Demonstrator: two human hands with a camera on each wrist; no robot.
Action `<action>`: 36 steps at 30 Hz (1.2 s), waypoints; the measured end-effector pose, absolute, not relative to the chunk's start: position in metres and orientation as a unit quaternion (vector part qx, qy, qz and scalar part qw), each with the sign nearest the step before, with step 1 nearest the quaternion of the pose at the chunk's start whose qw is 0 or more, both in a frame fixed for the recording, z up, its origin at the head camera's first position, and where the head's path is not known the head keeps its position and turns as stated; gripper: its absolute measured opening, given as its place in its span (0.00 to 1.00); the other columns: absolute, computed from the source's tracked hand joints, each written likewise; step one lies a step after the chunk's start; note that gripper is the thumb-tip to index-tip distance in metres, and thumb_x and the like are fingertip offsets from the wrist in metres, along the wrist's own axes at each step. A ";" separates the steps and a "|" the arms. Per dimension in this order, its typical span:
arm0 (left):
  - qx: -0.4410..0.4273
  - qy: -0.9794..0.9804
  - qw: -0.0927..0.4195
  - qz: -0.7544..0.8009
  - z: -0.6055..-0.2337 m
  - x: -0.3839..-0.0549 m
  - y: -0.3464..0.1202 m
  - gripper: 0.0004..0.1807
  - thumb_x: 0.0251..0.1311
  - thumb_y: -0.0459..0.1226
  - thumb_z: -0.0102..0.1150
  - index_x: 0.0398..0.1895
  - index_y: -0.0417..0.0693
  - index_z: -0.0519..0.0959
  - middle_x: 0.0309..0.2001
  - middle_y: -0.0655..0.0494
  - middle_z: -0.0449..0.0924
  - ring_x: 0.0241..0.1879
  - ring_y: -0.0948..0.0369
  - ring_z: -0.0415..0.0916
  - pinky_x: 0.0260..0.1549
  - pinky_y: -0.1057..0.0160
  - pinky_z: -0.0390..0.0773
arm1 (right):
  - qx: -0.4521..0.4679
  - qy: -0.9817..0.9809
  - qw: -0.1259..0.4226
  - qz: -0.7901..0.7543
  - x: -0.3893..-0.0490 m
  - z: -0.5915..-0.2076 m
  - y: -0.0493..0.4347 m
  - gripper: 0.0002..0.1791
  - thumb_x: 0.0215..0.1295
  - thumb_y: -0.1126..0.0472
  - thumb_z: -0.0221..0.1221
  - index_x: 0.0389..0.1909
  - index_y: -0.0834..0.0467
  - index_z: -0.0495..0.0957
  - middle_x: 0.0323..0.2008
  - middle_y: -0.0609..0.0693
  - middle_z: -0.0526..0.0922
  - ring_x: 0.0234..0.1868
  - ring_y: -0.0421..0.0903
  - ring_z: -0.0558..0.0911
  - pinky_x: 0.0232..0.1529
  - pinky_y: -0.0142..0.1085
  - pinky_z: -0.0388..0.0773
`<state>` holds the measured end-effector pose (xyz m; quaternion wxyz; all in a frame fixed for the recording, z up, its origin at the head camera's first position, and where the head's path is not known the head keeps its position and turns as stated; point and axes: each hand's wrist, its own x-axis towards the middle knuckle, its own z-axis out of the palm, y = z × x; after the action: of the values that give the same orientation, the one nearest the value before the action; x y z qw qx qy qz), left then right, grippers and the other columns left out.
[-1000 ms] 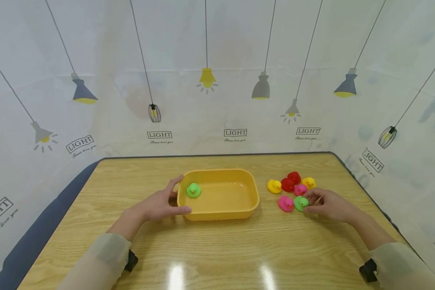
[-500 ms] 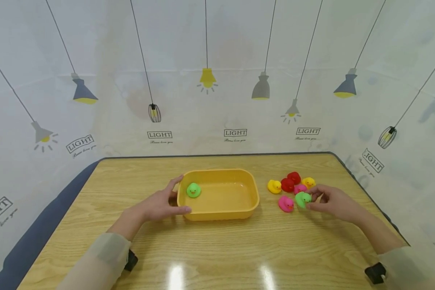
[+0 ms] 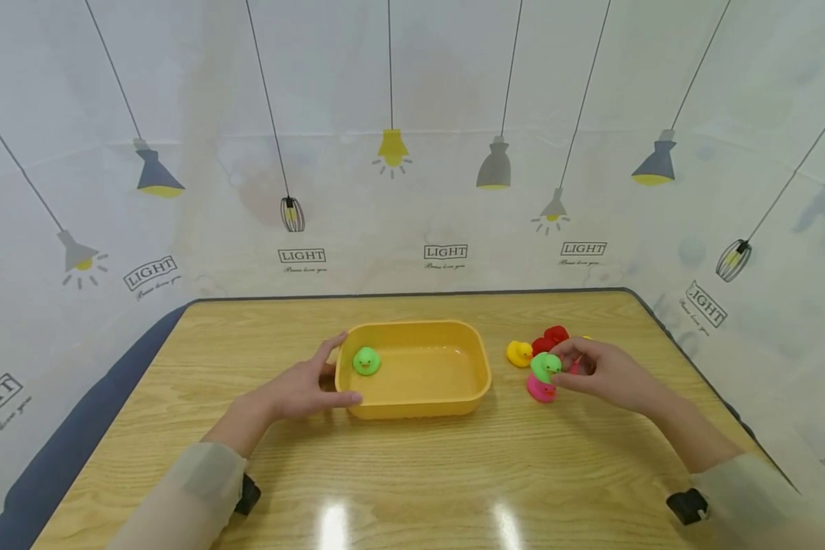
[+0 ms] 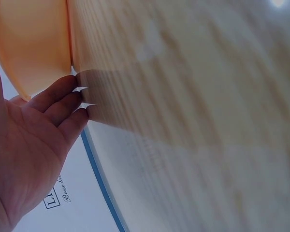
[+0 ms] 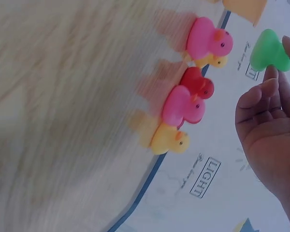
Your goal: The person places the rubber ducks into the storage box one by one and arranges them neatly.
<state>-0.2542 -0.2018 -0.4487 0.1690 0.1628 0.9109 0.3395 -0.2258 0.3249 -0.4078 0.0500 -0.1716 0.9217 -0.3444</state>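
Pinching green duck: right hand. Left hand spread, straight-fingered, touching tray end. Duck likely light, soft, smooth; body sides best hold.

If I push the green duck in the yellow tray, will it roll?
Probably not: the green duck sits on a body wider than its head, so it should slide instead. It's likely light, since the right hand holds a matching duck by the fingertips.
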 end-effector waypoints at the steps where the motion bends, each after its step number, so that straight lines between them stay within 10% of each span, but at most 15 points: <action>1: 0.162 0.911 0.169 0.340 -0.449 -0.254 -0.202 0.68 0.61 0.69 0.73 0.91 0.70 0.36 0.80 0.44 0.73 0.81 0.38 0.66 0.80 0.28 0.60 | -0.172 0.922 0.051 -0.344 -0.227 -0.408 0.321 0.21 0.71 0.50 0.74 0.58 0.54 0.84 0.41 0.47 0.83 0.36 0.43 0.76 0.33 0.31 0.75; 36: 0.158 0.914 0.167 0.333 -0.450 -0.254 -0.202 0.67 0.61 0.70 0.72 0.91 0.73 0.36 0.80 0.45 0.74 0.81 0.39 0.67 0.80 0.29 0.61 | -0.262 0.892 0.062 -0.363 -0.265 -0.397 0.186 0.17 0.68 0.53 0.76 0.53 0.51 0.86 0.41 0.46 0.84 0.36 0.46 0.76 0.36 0.32 0.73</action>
<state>-0.2542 -0.2022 -0.4500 0.1672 0.1576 0.9143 0.3335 -0.2654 0.1862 -0.3974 0.0617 -0.2619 0.8919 -0.3634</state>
